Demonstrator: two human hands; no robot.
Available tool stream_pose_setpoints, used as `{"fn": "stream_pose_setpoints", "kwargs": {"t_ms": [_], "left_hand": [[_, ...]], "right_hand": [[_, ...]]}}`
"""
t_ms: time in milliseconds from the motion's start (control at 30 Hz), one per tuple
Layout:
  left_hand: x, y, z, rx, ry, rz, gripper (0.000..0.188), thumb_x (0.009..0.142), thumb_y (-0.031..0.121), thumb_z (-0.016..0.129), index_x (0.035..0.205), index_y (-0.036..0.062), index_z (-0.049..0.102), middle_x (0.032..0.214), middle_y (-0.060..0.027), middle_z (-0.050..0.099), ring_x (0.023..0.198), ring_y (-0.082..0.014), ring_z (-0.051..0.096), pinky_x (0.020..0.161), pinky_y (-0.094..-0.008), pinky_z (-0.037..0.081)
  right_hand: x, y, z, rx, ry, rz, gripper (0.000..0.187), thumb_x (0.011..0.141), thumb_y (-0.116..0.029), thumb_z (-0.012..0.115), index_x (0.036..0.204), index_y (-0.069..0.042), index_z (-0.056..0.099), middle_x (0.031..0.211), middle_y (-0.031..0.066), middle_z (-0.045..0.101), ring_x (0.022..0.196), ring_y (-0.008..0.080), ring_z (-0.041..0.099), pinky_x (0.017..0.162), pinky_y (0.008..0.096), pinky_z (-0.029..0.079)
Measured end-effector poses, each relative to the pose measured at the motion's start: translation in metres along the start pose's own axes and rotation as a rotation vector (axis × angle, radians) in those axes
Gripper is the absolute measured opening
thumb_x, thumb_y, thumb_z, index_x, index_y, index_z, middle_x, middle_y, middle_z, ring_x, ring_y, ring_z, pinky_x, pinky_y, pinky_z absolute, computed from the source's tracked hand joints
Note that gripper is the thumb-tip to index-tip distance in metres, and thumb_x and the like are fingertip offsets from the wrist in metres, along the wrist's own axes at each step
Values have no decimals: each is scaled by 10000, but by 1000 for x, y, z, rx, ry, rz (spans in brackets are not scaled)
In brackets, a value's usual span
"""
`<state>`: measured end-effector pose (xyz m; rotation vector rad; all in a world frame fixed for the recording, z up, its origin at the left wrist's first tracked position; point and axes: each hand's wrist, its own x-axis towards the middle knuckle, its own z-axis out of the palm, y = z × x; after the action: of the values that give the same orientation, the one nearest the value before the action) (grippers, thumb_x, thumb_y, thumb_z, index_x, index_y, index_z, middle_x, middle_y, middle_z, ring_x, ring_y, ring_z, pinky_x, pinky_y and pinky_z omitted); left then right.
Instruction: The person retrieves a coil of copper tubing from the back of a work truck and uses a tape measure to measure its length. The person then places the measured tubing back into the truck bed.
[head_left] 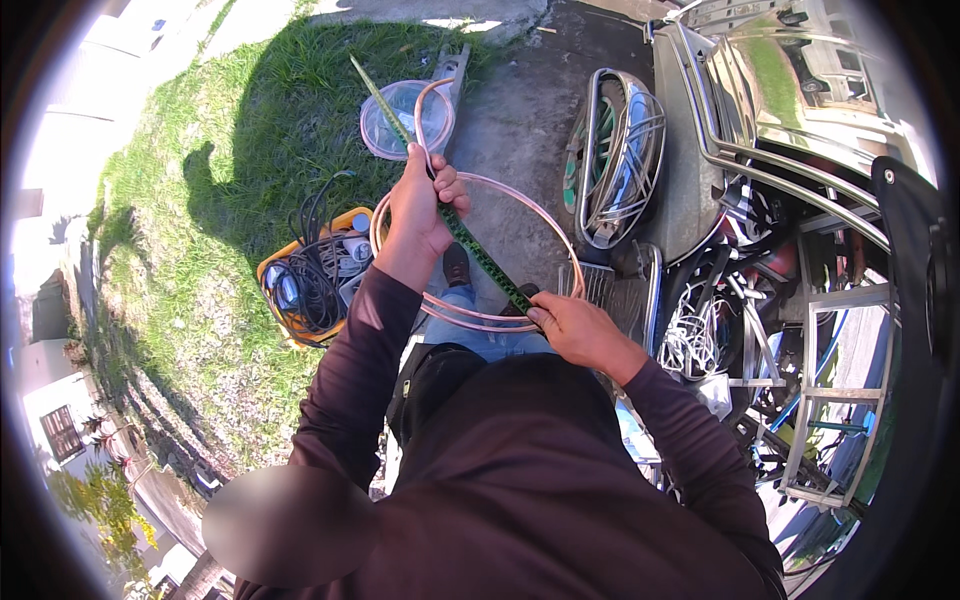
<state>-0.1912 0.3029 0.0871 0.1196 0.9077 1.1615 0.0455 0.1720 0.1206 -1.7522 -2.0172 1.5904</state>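
Left hand (pixel 420 205) grips the pink tube coil (pixel 520 215) and green tape (pixel 470 245) together at ten o'clock; right hand (pixel 570 325) pinches the tape at five o'clock. Keep the tape taut across the coil's widest span (slack would spoil the reading).

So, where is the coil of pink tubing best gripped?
Probably at the top of the pink tubing coil, where the loops bunch together under the left hand. Come from above and wrap the fingers around all the loops; elsewhere they spread apart.
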Motion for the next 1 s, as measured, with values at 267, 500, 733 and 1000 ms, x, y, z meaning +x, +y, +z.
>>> {"fn": "stream_pose_setpoints", "kwargs": {"t_ms": [267,500,733,1000], "left_hand": [[-18,-19,50,-13,-120,137,667,1116,650,317,1288,55,565,936,-43,601,890,-158,675,687,-303,573],[-33,-96,21,363,-177,232,400,1173,427,378,1140,57,525,644,-9,441,612,-217,663,610,-356,557],[10,-27,25,150,-16,6,385,1160,467,406,1040,125,536,699,37,447,568,-112,502,615,-308,539],[-30,-44,12,1208,111,663,656,1144,490,444,1452,-88,489,1322,-217,601,1164,-330,678,1062,-453,521]], "right_hand": [[34,3,2,149,47,-141,335,1094,-280,507,1137,-5,694,996,285,719,1006,496,675,863,555,517],[55,2,-4,209,127,-165,404,1076,-304,522,1202,44,686,1131,313,721,1079,477,691,943,533,531],[10,3,-8,-39,-20,-20,309,1104,-261,515,1126,15,654,960,270,699,963,508,665,838,527,520],[21,1,-18,614,-124,88,329,1143,-270,493,1161,24,639,904,123,697,886,213,719,795,346,552]]}}
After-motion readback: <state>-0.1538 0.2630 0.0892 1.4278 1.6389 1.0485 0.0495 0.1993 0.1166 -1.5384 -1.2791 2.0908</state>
